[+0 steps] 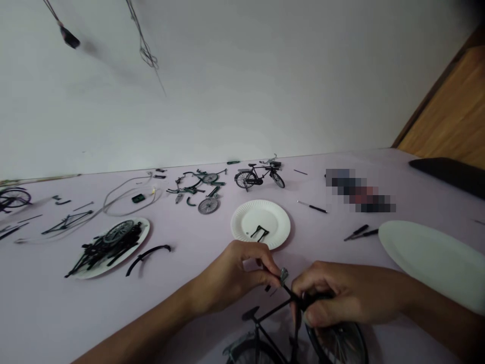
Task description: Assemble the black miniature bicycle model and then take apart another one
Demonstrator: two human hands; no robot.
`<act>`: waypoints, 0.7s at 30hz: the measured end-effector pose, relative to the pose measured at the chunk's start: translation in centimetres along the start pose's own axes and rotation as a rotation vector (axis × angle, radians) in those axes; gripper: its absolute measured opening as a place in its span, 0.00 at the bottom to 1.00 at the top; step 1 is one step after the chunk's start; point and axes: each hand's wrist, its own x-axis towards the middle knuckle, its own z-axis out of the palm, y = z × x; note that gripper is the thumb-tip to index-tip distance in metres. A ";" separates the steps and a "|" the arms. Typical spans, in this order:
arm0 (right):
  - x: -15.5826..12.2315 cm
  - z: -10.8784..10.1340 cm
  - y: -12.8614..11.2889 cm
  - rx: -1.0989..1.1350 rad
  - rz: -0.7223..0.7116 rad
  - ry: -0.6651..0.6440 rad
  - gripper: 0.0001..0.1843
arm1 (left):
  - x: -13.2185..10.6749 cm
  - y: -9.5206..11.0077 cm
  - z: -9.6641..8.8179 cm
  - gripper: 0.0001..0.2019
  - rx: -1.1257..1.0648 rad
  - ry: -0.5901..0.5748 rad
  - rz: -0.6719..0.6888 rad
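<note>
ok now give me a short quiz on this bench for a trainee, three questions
1. True or false: the left hand is nearer the fluted paper plate than the right hand is.
2. What is the right hand holding? a) a paper plate b) the black model bicycle c) a pair of scissors
3. Fill in the blank: in this view, the black-handled screwdriver lies to the ___ of the paper plate.

Key: 1 true; 2 b; 3 right
</note>
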 end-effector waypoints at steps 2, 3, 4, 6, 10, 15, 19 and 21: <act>0.0 -0.1 -0.1 -0.014 -0.010 0.016 0.18 | 0.0 0.1 -0.3 0.04 0.049 0.007 0.017; -0.1 -0.1 -0.2 -0.021 -0.012 0.028 0.18 | 0.0 0.2 -0.6 0.03 0.079 0.004 0.022; -0.1 -0.1 -0.4 -0.033 -0.013 0.041 0.18 | 0.0 0.3 -0.9 0.04 0.107 -0.006 0.018; -0.2 -0.2 -0.6 -0.052 -0.006 0.055 0.18 | -0.1 0.5 -1.6 0.06 0.157 -0.053 -0.003; -0.4 -0.3 -0.7 -0.052 -0.001 0.046 0.18 | -0.6 0.4 -2.4 0.12 0.199 -0.177 -0.028; -0.4 -0.4 -0.8 -0.037 0.000 0.040 0.17 | -0.6 -0.4 -2.0 0.09 0.168 -0.186 0.021; -0.3 -0.4 -1.0 -0.046 0.010 0.044 0.14 | -0.5 -0.6 -2.0 0.07 0.217 -0.176 0.075; -0.3 -0.4 -1.1 -0.038 0.018 0.047 0.14 | -0.6 -0.6 -2.0 0.08 0.237 -0.178 0.097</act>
